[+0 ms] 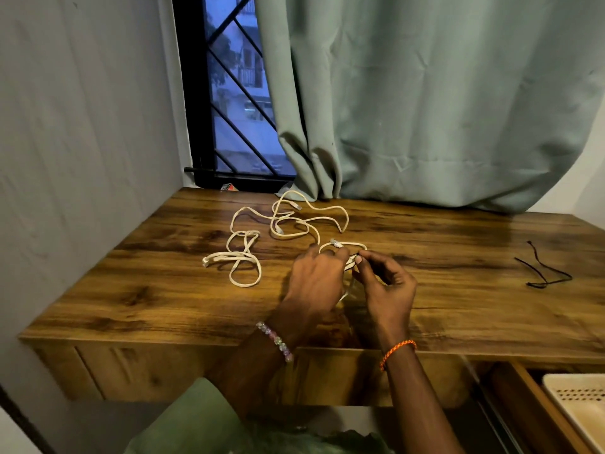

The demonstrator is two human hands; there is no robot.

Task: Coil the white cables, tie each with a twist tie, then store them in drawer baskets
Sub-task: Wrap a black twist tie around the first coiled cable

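Several loose white cables (288,221) sprawl over the back of the wooden desk (163,299); one tangled cable (240,257) lies to the left. My left hand (316,283) grips a small coil of white cable (343,247) at the desk's middle, its plug end sticking up. My right hand (386,286) pinches the same coil from the right with thumb and fingertips. Whether a tie is between those fingers cannot be told. Black twist ties (543,270) lie on the desk at the far right.
An open drawer at the lower right holds a cream perforated basket (579,401). A grey-green curtain (425,109) hangs to the desk's back edge, beside a barred window (235,103). A wall closes in the left side.
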